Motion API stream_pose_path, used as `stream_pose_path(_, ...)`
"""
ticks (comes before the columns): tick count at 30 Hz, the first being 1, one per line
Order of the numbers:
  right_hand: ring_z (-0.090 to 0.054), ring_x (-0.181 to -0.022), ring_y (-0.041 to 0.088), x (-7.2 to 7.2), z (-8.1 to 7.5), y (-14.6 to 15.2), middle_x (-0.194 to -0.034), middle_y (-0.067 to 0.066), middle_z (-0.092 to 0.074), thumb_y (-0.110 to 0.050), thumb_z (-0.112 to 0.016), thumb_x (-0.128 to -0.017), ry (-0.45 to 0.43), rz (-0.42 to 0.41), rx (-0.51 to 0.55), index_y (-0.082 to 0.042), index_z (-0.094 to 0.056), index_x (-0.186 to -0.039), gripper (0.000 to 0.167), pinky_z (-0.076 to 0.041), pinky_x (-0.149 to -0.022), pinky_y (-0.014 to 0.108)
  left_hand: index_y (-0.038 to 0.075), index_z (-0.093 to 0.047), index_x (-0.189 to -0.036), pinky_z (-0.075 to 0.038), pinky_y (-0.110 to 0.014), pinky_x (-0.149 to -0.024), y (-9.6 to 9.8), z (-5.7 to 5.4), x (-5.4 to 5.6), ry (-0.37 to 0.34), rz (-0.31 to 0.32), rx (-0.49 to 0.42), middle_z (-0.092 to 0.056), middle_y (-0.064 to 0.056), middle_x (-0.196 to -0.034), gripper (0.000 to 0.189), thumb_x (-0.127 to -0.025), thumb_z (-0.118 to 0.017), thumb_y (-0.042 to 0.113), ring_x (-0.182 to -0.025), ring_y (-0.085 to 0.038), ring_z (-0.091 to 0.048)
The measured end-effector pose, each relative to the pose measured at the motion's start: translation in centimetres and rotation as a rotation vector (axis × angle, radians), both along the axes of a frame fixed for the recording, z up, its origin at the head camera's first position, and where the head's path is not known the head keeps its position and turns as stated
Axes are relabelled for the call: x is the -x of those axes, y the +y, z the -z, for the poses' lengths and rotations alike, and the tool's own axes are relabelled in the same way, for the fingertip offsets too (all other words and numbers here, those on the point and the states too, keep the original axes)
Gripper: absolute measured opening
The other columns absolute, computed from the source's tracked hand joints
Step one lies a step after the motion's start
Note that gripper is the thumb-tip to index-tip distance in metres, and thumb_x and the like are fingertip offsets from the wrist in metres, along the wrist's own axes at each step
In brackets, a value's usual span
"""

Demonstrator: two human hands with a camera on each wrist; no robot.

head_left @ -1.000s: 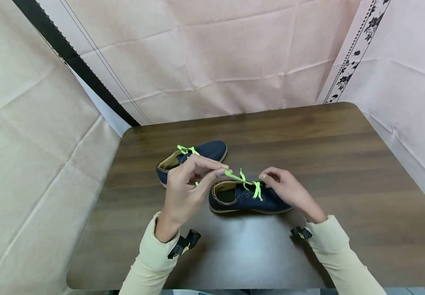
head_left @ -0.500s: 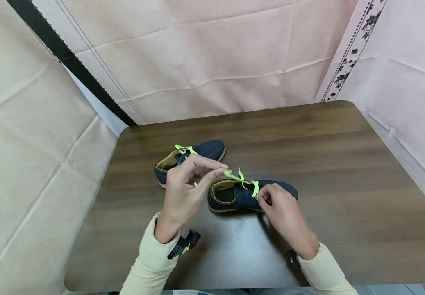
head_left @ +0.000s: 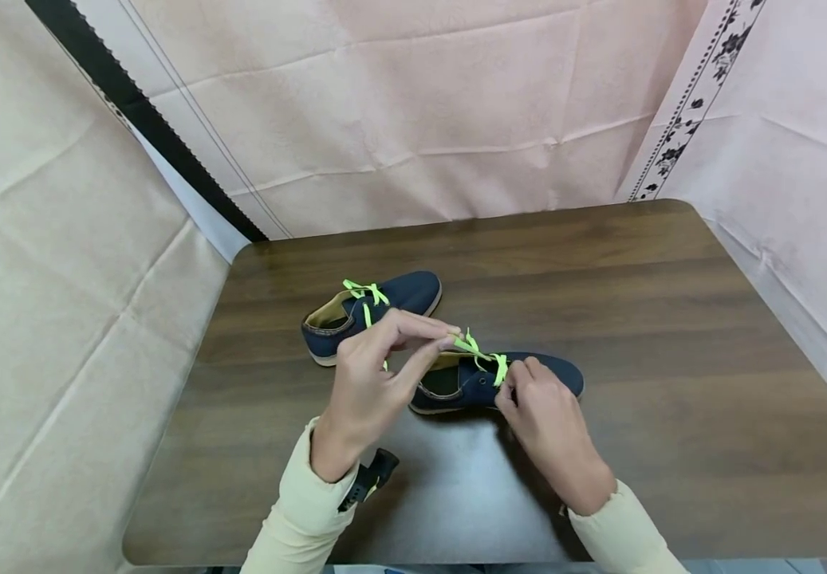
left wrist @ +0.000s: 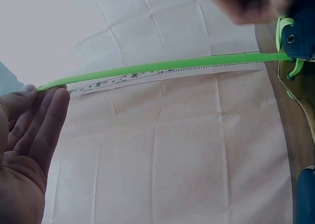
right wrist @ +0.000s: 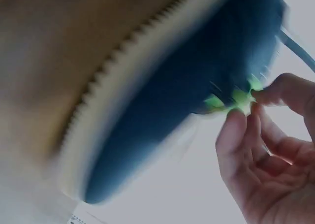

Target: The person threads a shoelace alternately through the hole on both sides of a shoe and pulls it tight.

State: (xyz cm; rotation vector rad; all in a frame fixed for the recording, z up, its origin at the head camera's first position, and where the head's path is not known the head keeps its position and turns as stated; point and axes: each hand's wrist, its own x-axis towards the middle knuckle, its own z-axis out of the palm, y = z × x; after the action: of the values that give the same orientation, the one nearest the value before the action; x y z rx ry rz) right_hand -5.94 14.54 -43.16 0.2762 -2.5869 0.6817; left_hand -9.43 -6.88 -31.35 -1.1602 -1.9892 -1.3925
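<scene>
A navy shoe (head_left: pixel 467 391) with a tan lining and neon green lace lies on the table, toe to the right. My left hand (head_left: pixel 368 391) pinches one end of its shoelace (left wrist: pixel 147 68) between thumb and fingertips, and the lace runs taut from there to the top eyelets. At the near side of the lacing, my right hand (head_left: pixel 551 430) pinches the green lace (right wrist: pixel 239 97) close against the shoe, toe partly hidden behind this hand. In the right wrist view the shoe is blurred, its pale sole edge showing.
A matching navy shoe (head_left: pixel 409 292) with green laces stands behind and to the left, partly covered by the left hand. The brown wooden table (head_left: pixel 671 319) has rounded corners. Pale cloth (head_left: pixel 456 119) hangs behind it and at both sides.
My right hand has come from the far side of the lacing to its near side, toward me, and pinches the lace there. The left hand keeps its end, shifting slightly right.
</scene>
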Motion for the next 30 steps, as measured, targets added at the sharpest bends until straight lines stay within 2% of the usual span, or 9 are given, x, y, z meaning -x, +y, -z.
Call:
stream_pose_path(4,-0.051,-0.063,0.010,-1.8,-3.3,0.5,-0.078,-0.004,-0.058,-0.009,-0.074,-0.100,-0.220,-0.102,0.344,-0.013,-0.072,-0.089,0.011,-0.046,-0.057,0.027,0.001,-0.071,-0.104,-0.061,-0.029,-0.086,0.1,-0.2,-0.1,0.083,0.033,0.050,-0.080,-0.013,-0.103,0.026,-0.084,-0.082,-0.012,-0.098,-0.022,-0.078)
stream_pose_path(9,-0.052,-0.054,0.019,-3.4,-6.2,-0.1,-0.078,0.005,-0.060,-0.019,-0.046,-0.115,-0.502,-0.411,0.834,-0.006,-0.074,-0.100,0.034,-0.048,-0.050,0.031,0.002,-0.074,-0.102,-0.060,-0.030,-0.090,0.2,-0.3,-0.8,0.209,0.119,0.090,-0.079,-0.011,-0.101,0.025,-0.083,-0.084,-0.010,-0.099,-0.021,-0.077)
stream_pose_path(11,-0.050,-0.056,0.018,-3.6,-7.0,-0.4,-0.078,0.007,-0.058,-0.023,-0.039,-0.117,-0.594,-0.482,0.953,0.000,-0.071,-0.098,0.043,-0.048,-0.050,0.030,0.001,-0.075,-0.103,-0.060,-0.031,-0.093,0.3,0.0,-1.2,0.259,0.166,0.103,-0.079,-0.011,-0.102,0.025,-0.083,-0.084,-0.009,-0.101,-0.021,-0.077)
stream_pose_path(14,-0.045,-0.057,0.015,-3.7,-7.8,-0.5,-0.074,0.007,-0.055,-0.025,-0.044,-0.116,-0.650,-0.478,1.060,0.004,-0.066,-0.093,0.043,-0.044,-0.049,0.027,0.002,-0.078,-0.104,-0.058,-0.032,-0.097,0.5,0.6,-1.9,0.331,0.181,0.146,-0.078,-0.010,-0.107,0.023,-0.083,-0.086,-0.004,-0.105,-0.020,-0.075)
stream_pose_path(17,-0.044,-0.058,0.016,-3.8,-8.4,-0.2,-0.073,0.007,-0.052,-0.023,-0.053,-0.113,-0.675,-0.455,1.091,0.004,-0.065,-0.091,0.037,-0.043,-0.048,0.026,0.006,-0.080,-0.102,-0.057,-0.030,-0.098,0.6,1.4,-2.4,0.395,0.121,0.211,-0.077,-0.007,-0.110,0.019,-0.085,-0.088,0.004,-0.106,-0.018,-0.073)
stream_pose_path(23,-0.050,-0.062,0.015,-3.6,-8.8,0.7,-0.082,0.010,-0.057,-0.022,-0.058,-0.111,-0.722,-0.439,1.017,0.004,-0.068,-0.102,0.030,-0.046,-0.050,0.025,0.014,-0.084,-0.099,-0.057,-0.025,-0.089,0.7,3.0,-2.7,0.479,-0.024,0.315,-0.075,0.000,-0.102,0.017,-0.084,-0.090,0.010,-0.094,-0.014,-0.069)
stream_pose_path(26,-0.055,-0.060,0.016,-3.2,-8.5,1.0,-0.082,0.009,-0.062,-0.023,-0.062,-0.109,-0.697,-0.412,0.956,0.003,-0.070,-0.105,0.027,-0.050,-0.053,0.028,0.017,-0.085,-0.105,-0.057,-0.025,-0.086,0.8,3.7,-2.7,0.506,-0.075,0.343,-0.075,0.001,-0.102,0.020,-0.086,-0.090,0.013,-0.092,-0.014,-0.068)
stream_pose_path(28,-0.058,-0.058,0.017,-2.7,-8.2,1.3,-0.080,0.008,-0.064,-0.020,-0.063,-0.108,-0.634,-0.393,0.906,0.002,-0.072,-0.105,0.023,-0.052,-0.056,0.029,0.016,-0.084,-0.108,-0.056,-0.025,-0.085,0.9,4.3,-2.4,0.464,-0.091,0.332,-0.074,0.001,-0.103,0.021,-0.088,-0.089,0.017,-0.092,-0.013,-0.068)
stream_pose_path(30,-0.060,-0.058,0.019,-2.1,-8.1,1.7,-0.076,0.008,-0.063,-0.018,-0.063,-0.108,-0.544,-0.361,0.830,0.000,-0.072,-0.104,0.021,-0.053,-0.059,0.031,0.015,-0.082,-0.111,-0.056,-0.025,-0.085,1.0,5.2,-2.0,0.356,-0.114,0.315,-0.074,0.002,-0.105,0.022,-0.090,-0.087,0.021,-0.095,-0.012,-0.067)
